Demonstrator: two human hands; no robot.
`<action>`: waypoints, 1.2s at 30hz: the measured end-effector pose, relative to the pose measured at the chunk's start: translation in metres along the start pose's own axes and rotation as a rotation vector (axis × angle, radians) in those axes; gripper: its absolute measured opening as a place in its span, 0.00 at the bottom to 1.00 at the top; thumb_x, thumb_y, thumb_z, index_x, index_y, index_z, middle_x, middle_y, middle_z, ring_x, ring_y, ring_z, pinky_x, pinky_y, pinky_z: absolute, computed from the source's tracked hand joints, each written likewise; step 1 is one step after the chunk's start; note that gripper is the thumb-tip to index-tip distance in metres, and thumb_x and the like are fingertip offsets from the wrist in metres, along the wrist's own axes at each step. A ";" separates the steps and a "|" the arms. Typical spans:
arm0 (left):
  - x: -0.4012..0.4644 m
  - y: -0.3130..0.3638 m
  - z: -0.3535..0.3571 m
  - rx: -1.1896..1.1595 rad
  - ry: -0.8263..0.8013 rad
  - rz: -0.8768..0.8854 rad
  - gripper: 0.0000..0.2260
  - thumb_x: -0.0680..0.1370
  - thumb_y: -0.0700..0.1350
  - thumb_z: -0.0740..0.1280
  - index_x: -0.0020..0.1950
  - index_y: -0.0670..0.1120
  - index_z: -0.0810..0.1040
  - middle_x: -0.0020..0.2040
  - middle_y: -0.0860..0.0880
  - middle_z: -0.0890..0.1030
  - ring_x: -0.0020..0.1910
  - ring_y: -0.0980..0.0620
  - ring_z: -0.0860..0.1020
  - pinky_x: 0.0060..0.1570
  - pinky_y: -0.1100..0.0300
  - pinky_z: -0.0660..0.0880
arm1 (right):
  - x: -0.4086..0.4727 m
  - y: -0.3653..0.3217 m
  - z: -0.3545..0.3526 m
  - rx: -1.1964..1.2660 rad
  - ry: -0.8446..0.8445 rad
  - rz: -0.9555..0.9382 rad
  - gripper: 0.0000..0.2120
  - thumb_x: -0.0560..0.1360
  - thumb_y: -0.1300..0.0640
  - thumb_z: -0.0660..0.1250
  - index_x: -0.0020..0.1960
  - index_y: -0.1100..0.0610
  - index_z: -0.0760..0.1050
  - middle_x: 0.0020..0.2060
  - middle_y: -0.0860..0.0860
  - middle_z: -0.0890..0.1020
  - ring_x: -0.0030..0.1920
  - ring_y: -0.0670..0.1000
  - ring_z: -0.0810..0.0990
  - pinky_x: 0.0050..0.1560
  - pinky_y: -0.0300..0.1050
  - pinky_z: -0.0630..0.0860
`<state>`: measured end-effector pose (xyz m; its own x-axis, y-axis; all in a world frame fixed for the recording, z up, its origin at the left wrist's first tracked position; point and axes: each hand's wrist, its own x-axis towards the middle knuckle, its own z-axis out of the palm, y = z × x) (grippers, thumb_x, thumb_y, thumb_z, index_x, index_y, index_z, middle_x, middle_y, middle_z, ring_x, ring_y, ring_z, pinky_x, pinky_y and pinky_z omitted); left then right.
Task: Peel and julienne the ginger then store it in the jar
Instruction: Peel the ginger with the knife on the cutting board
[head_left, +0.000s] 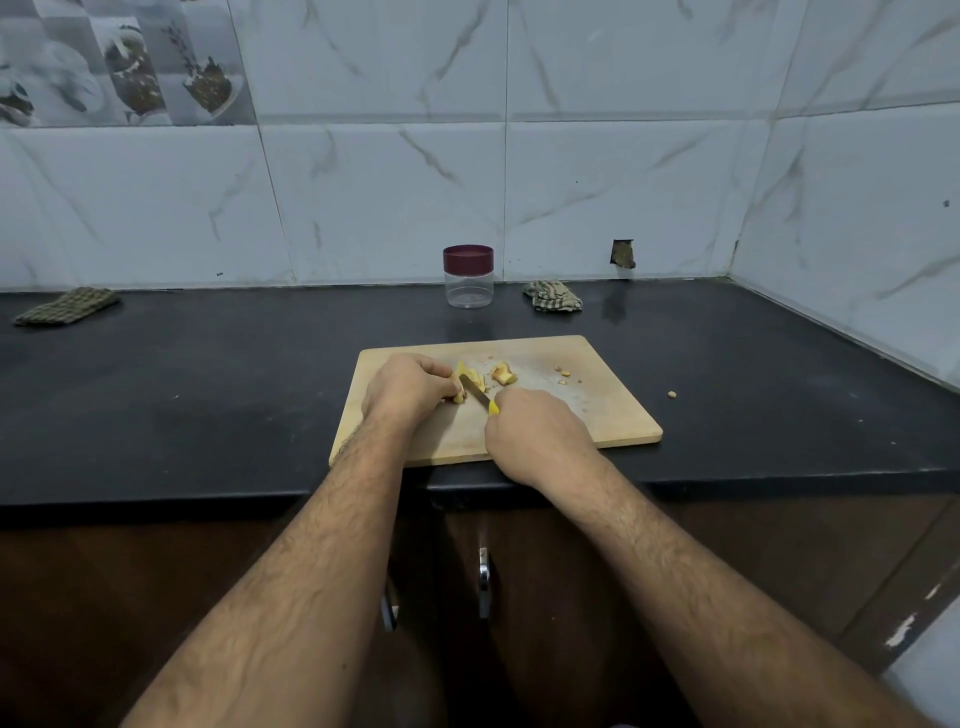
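A wooden cutting board (561, 415) lies on a black counter (208, 395), and everything else sits around it. Behind the board, near the wall, stands a clear jar (468, 277) with a dark red lid on; it looks empty. Just right of the jar lies a crumpled checked cloth (551, 296), and far to the left of the board lies a second folded cloth (67, 305). Small peel scraps (562, 372) dot the board's right part, and one scrap (671, 395) rests on the counter just off its right edge.

On the board's far left part, the left hand (402, 387) grips a piece of ginger (467, 376) with curled fingers. The right hand (537, 434) clenches the yellow handle of a knife (480, 395), whose blade touches that ginger. A second ginger piece (504, 374) lies just beside it, untouched.

The wall is white marbled tile (623, 182). Below the counter are dark brown cabinet doors with metal handles (484, 582).
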<state>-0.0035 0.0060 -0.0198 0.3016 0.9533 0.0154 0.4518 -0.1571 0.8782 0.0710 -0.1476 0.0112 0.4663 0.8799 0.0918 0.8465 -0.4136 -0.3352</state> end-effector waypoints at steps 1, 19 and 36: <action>0.001 0.000 0.000 -0.003 -0.005 0.002 0.07 0.68 0.47 0.77 0.34 0.60 0.85 0.36 0.58 0.85 0.47 0.51 0.83 0.54 0.48 0.80 | 0.001 0.000 0.001 0.001 0.012 -0.002 0.11 0.80 0.58 0.56 0.58 0.55 0.74 0.52 0.53 0.79 0.46 0.53 0.72 0.43 0.47 0.69; 0.009 -0.005 0.002 0.000 -0.011 0.006 0.06 0.66 0.50 0.77 0.34 0.62 0.84 0.36 0.57 0.85 0.47 0.50 0.84 0.54 0.49 0.81 | 0.009 0.010 -0.010 0.340 -0.149 0.070 0.18 0.75 0.63 0.54 0.62 0.56 0.73 0.40 0.56 0.81 0.32 0.54 0.78 0.39 0.47 0.75; 0.005 -0.004 0.003 0.066 0.094 0.009 0.05 0.69 0.55 0.77 0.40 0.57 0.84 0.40 0.58 0.84 0.45 0.55 0.82 0.46 0.56 0.78 | 0.007 -0.001 0.009 0.100 0.049 -0.082 0.24 0.78 0.61 0.55 0.73 0.47 0.68 0.58 0.53 0.79 0.58 0.57 0.76 0.45 0.46 0.67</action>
<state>-0.0010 0.0107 -0.0251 0.2270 0.9713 0.0707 0.5045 -0.1793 0.8446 0.0712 -0.1391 0.0039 0.4108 0.8961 0.1679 0.8534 -0.3132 -0.4166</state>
